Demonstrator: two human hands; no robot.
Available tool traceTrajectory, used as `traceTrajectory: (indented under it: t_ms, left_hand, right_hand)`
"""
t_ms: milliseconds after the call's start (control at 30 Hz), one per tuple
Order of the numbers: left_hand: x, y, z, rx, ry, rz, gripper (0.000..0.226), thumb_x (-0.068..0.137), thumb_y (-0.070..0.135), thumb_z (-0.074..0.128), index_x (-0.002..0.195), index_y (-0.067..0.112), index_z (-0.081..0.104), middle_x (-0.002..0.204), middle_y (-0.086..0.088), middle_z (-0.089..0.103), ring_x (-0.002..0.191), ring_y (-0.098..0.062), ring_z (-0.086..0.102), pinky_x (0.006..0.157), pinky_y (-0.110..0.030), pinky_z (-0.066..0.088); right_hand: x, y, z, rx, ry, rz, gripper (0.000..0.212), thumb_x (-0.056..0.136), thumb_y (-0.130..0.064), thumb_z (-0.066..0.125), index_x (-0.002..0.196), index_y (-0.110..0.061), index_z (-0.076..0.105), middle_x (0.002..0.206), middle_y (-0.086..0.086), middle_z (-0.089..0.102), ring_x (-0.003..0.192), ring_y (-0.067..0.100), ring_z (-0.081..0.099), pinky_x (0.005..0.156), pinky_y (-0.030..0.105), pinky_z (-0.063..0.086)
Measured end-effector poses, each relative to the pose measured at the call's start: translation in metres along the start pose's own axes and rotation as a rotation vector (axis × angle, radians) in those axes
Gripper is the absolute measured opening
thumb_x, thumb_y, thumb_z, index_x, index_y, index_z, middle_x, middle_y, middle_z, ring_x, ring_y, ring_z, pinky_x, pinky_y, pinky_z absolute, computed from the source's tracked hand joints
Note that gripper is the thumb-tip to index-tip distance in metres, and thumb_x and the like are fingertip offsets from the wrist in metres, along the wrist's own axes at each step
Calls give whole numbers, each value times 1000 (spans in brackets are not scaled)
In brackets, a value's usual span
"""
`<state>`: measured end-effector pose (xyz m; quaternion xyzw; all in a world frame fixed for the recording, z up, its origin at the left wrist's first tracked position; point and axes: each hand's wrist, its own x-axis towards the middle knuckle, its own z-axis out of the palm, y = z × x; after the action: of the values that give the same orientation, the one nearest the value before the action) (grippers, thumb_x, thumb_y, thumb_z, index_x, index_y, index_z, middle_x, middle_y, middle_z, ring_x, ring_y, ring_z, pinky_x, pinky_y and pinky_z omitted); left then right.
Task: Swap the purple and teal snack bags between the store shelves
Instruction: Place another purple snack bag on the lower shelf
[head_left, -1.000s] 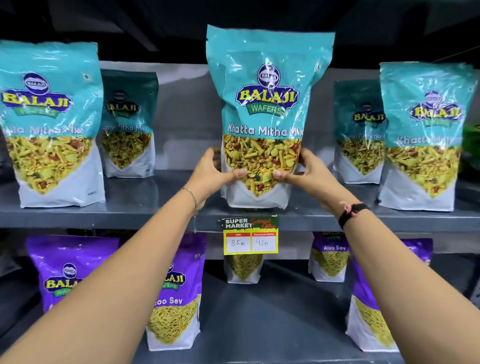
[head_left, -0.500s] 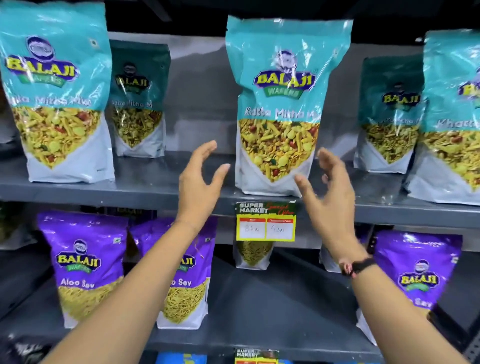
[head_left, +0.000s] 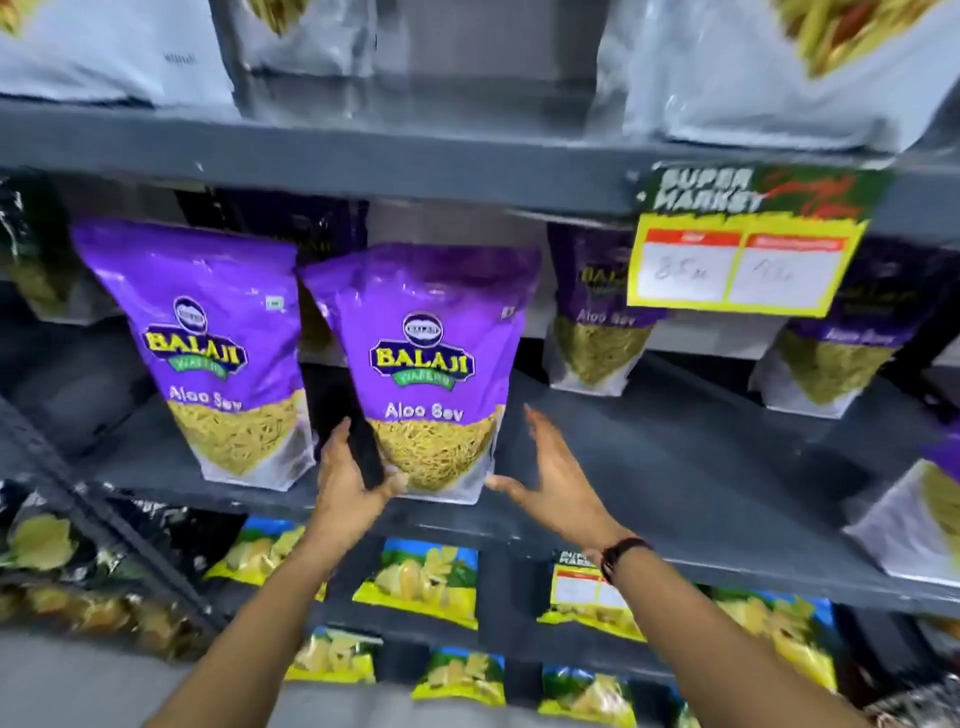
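Grey store shelving (head_left: 467, 156) filled our view, with purple bags on the middle tier.

We read "BALAJI" and "Aloo Sev" on the purple bag (head_left: 431, 364) standing upright at the front edge, a twin purple bag (head_left: 208, 343) just left of it, and "SUPER MARKET" on the yellow price tag (head_left: 748, 244). Half a second before, we had faced the teal "Khatta Mitha" bags above with both hands raised; now only their pale bottoms (head_left: 769, 88) showed. Our left hand (head_left: 348, 483) touched the bag's lower left corner, fingers spread wide; our right hand (head_left: 550, 478) hovered open just beside its right edge.
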<state>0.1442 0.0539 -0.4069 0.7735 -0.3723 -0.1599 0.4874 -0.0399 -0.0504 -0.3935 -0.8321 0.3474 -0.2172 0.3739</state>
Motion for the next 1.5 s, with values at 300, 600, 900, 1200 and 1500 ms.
traceTrajectory:
  t_ms: [300,600,900,1200,1500]
  left_hand:
    - [24,-27,11,-115,-273,-19,67,69,1,67,127,9,34,118,-4,51,100,-11,54,100,-43,39]
    - [2,13,77,-93,-264,55,49,70,-1,68,114,4,47,103,-2,59,89,-9,59,80,-21,41]
    - [-21,46,125,-98,-326,69,53,64,11,76,110,11,49,96,-6,64,86,-16,58,70,-15,44]
    - [-18,43,134,56,-505,102,72,64,9,75,125,16,38,127,-8,47,113,-17,43,90,-25,33]
    - [-25,37,141,-83,-487,-31,77,67,1,71,131,22,33,123,-4,56,117,-24,51,100,-39,42]
  right_hand:
    - [29,18,38,167,13,141,54,72,-19,71,117,-10,41,120,12,60,110,26,54,79,25,42]
    - [-10,55,-27,121,100,167,51,76,-17,67,120,-10,42,122,12,60,111,25,55,87,30,42]
    - [-45,92,-76,108,109,238,45,79,-14,64,118,-13,42,122,5,59,119,25,52,96,35,40]
    - [-56,104,-72,131,29,315,76,68,-14,75,130,-17,29,118,-5,51,114,14,47,85,18,35]
    - [-54,103,-61,70,140,328,61,73,-12,70,124,-10,36,128,10,56,119,27,49,78,16,34]
